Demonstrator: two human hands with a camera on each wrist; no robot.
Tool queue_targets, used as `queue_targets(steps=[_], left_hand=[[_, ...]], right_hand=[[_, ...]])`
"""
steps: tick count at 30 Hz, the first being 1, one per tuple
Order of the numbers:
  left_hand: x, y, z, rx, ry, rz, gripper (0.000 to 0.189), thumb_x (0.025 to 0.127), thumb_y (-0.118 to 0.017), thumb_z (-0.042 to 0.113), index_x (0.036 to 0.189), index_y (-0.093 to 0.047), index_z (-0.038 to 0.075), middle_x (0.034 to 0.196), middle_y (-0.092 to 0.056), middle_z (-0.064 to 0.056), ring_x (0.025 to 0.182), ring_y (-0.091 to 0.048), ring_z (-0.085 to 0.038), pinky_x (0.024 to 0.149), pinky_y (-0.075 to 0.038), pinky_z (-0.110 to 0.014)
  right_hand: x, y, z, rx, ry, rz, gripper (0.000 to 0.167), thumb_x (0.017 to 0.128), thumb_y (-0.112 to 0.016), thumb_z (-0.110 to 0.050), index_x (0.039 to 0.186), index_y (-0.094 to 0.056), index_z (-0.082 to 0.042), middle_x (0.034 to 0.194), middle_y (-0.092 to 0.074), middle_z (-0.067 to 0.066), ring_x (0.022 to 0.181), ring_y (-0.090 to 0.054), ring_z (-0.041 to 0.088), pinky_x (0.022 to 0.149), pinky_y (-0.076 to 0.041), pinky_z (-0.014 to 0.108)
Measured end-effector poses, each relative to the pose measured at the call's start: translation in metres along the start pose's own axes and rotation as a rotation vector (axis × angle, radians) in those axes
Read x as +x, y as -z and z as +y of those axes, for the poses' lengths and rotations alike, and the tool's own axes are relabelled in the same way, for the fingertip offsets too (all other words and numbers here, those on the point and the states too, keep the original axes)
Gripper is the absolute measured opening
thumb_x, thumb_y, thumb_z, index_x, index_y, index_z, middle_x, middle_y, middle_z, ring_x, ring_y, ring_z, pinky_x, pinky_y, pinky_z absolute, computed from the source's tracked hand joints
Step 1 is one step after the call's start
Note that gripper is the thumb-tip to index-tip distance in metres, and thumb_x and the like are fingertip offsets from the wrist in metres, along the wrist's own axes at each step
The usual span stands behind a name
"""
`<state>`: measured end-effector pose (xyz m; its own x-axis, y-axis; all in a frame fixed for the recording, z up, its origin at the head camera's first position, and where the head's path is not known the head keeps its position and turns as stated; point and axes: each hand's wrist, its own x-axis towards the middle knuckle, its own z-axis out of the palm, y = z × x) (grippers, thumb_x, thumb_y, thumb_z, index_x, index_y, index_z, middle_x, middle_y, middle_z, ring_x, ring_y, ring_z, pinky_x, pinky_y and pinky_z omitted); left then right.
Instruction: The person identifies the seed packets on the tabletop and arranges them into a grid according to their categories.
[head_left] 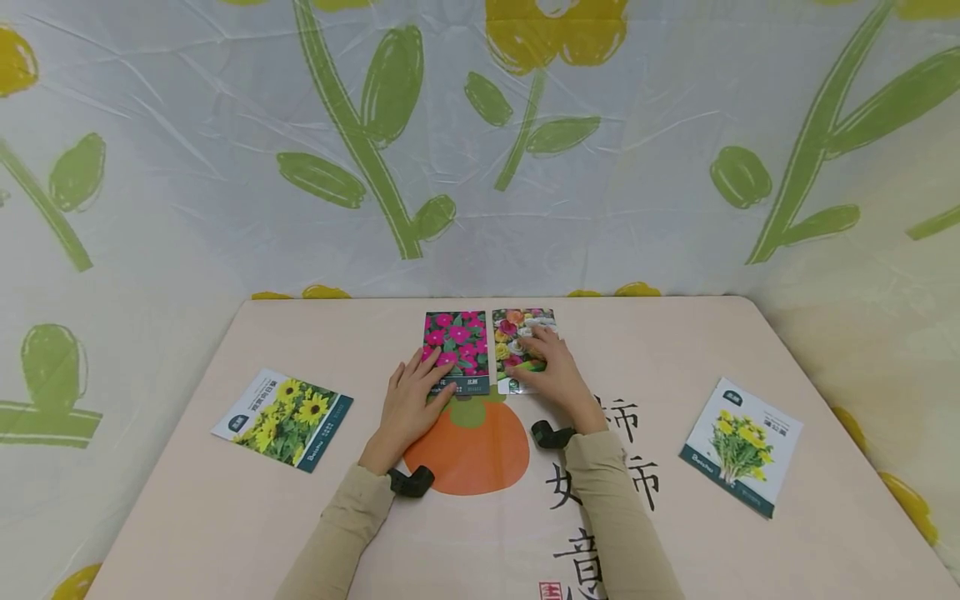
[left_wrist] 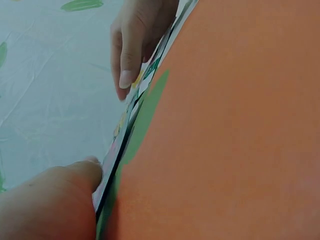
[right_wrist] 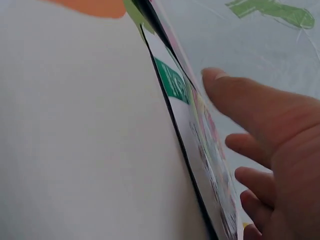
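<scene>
My left hand (head_left: 412, 398) lies with fingers spread over the lower left part of a seed packet with pink flowers (head_left: 459, 340) on the far middle of the table. Right beside it, a narrow gap away, is a seed packet with mixed-colour flowers (head_left: 504, 350). Over that packet's right side is my right hand (head_left: 557, 373), its fingers apart and slightly bent. In the right wrist view the thumb and fingertips of the right hand (right_wrist: 265, 135) hover close over the packet's face (right_wrist: 212, 145). The left wrist view shows the left thumb (left_wrist: 90, 172) at the pink packet's edge.
A sunflower seed packet (head_left: 288, 417) lies tilted at the left of the table. Another packet with a yellow-flowered plant (head_left: 742, 446) lies tilted at the right. The tablecloth (head_left: 480, 550) bears a printed orange persimmon (head_left: 472, 454) and black characters. A flower-patterned curtain (head_left: 600, 225) hangs behind.
</scene>
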<state>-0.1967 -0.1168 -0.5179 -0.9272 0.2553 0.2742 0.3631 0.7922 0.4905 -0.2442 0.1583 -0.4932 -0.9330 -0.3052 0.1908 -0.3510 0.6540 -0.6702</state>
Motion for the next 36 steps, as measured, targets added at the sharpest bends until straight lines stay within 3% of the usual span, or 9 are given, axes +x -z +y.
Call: queue_targets(steps=[3,7,13,19,24,30,36], left_hand=[[0.0,0.004,-0.002,-0.064,-0.015,0.035,0.045,0.1,-0.058,0.035,0.138,-0.06,0.012,0.155,-0.04,-0.013,0.146,-0.025,-0.041,0.114,-0.019,-0.065],[0.001,0.023,-0.005,-0.16,-0.001,0.02,0.047,0.101,-0.057,0.033,0.14,-0.057,0.007,0.157,-0.035,-0.016,0.145,-0.024,-0.045,0.112,-0.02,-0.068],[-0.011,0.068,-0.022,-0.117,0.032,-0.042,0.05,0.103,-0.052,0.036,0.147,-0.05,0.01,0.16,-0.028,-0.016,0.146,-0.02,-0.045,0.113,-0.019,-0.067],[-0.052,0.117,-0.06,-0.026,0.1,-0.052,0.054,0.103,-0.051,0.037,0.149,-0.045,0.008,0.16,-0.025,-0.02,0.145,-0.017,-0.049,0.11,-0.016,-0.071],[-0.095,0.146,-0.094,0.053,0.18,-0.021,0.055,0.102,-0.055,0.035,0.148,-0.045,0.006,0.158,-0.026,-0.026,0.142,-0.02,-0.054,0.099,-0.018,-0.082],[-0.136,0.16,-0.121,0.052,0.323,-0.015,0.06,0.103,-0.051,0.039,0.151,-0.039,0.004,0.159,-0.02,-0.027,0.143,-0.013,-0.055,0.095,-0.015,-0.084],[-0.15,0.166,-0.131,0.061,0.378,-0.001,0.064,0.104,-0.048,0.04,0.152,-0.034,0.001,0.16,-0.016,-0.029,0.144,-0.009,-0.055,0.096,-0.013,-0.083]], right_hand=[[0.0,0.006,-0.001,0.013,0.008,0.013,0.063,0.088,-0.076,-0.024,0.14,-0.053,0.004,0.156,-0.029,0.027,0.148,-0.014,0.045,0.117,-0.005,0.062],[0.001,0.029,-0.005,0.007,-0.012,0.013,0.064,0.09,-0.073,-0.024,0.142,-0.05,0.005,0.158,-0.026,0.027,0.148,-0.013,0.044,0.117,-0.004,0.062],[-0.008,0.086,0.002,-0.072,-0.097,-0.008,0.066,0.094,-0.069,-0.028,0.147,-0.043,0.001,0.162,-0.016,0.025,0.148,-0.01,0.047,0.115,-0.004,0.067],[-0.045,0.144,0.027,-0.126,-0.117,0.032,0.072,0.094,-0.068,-0.035,0.15,-0.039,0.0,0.161,-0.017,0.025,0.144,-0.014,0.053,0.108,-0.016,0.073],[-0.088,0.178,0.052,-0.12,-0.172,0.065,0.069,0.097,-0.064,-0.035,0.151,-0.037,0.0,0.157,-0.024,0.029,0.141,-0.02,0.056,0.103,-0.023,0.075],[-0.139,0.193,0.078,-0.157,-0.265,0.0,0.069,0.1,-0.058,-0.035,0.153,-0.03,0.002,0.153,-0.024,0.037,0.134,-0.021,0.063,0.094,-0.026,0.078],[-0.173,0.195,0.091,-0.169,-0.267,-0.033,0.07,0.1,-0.059,-0.031,0.151,-0.028,0.006,0.153,-0.018,0.04,0.133,-0.018,0.065,0.092,-0.023,0.081]])
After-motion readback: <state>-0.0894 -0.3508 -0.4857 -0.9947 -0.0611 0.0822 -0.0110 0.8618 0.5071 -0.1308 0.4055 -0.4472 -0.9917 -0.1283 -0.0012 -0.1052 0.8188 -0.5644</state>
